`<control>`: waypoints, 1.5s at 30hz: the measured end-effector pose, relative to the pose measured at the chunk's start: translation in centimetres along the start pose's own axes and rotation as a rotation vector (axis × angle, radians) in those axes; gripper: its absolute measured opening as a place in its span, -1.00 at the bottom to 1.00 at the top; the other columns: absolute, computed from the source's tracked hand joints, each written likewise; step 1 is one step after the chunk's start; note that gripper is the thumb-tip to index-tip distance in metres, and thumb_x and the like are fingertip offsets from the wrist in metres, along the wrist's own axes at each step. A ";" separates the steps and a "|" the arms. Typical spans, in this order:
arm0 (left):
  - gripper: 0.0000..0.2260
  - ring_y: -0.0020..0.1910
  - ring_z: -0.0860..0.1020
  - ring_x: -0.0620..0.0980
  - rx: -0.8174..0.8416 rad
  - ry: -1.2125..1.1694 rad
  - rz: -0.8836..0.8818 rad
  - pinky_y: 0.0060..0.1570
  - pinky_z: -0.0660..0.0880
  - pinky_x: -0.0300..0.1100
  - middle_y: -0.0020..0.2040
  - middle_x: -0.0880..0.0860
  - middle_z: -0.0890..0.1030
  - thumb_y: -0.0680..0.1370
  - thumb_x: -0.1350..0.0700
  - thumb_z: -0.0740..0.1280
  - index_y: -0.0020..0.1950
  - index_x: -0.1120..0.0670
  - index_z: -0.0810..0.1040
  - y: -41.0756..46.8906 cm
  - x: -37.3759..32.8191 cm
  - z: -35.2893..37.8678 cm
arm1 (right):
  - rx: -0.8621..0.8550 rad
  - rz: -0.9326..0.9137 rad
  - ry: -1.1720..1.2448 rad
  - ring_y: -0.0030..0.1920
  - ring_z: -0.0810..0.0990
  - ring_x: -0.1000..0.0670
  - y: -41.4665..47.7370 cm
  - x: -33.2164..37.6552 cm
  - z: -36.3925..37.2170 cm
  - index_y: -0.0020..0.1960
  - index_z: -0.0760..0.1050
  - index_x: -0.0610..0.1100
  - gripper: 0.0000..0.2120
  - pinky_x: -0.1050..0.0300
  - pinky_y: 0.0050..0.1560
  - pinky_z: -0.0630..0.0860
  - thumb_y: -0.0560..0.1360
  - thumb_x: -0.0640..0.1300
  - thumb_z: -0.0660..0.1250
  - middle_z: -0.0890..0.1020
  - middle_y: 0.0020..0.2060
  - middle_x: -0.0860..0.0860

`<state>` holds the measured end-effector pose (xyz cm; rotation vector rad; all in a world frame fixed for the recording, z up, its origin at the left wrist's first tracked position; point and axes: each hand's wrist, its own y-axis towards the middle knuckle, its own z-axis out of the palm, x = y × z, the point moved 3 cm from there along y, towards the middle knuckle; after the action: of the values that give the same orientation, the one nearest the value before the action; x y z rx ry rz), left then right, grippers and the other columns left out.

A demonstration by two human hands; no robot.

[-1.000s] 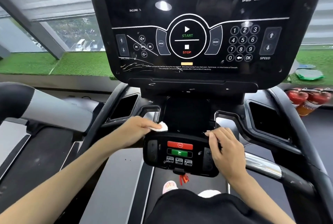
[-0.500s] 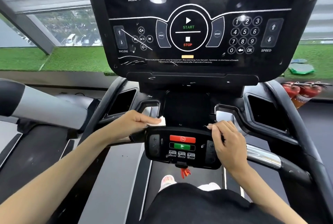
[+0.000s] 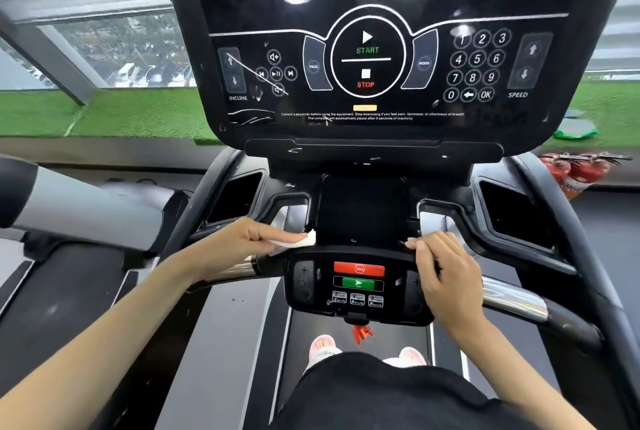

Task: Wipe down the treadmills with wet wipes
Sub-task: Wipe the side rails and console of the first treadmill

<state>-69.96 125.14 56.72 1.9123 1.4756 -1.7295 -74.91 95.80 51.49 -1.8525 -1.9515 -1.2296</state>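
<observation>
View down over my arms on a treadmill. My left hand [image 3: 256,239] pinches a folded white wet wipe [image 3: 304,240] between thumb and fingers, pressing it on the ledge just beyond the top left corner of the small black plastic control pod [image 3: 358,287], which has 1 red and 1 green button. My right hand [image 3: 443,277] grips the pod's top right edge, fingers curled over it. Above the pod rises the large glossy black console [image 3: 367,59] marked START and STOP. Far right of the pod lie red fire extinguishers [image 3: 581,170]. Below the pod, my pink shoes [image 3: 323,346] stand on the belt.
</observation>
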 end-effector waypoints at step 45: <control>-0.66 0.26 0.46 -0.33 0.318 0.384 0.167 0.31 0.35 -0.37 0.27 -0.15 0.55 0.61 0.31 0.22 0.25 -0.05 0.57 8.1 -6.8 4.4 | -0.065 0.051 0.155 -0.05 0.65 0.05 -1.3 -0.3 -1.2 -0.05 0.64 -0.24 -0.68 0.24 -0.03 0.56 0.57 -0.10 0.17 0.69 -0.09 -0.01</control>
<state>-65.75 114.50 57.19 2.5683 1.1480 -1.6683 -76.53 94.90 51.49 -1.7666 -1.7928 -1.3913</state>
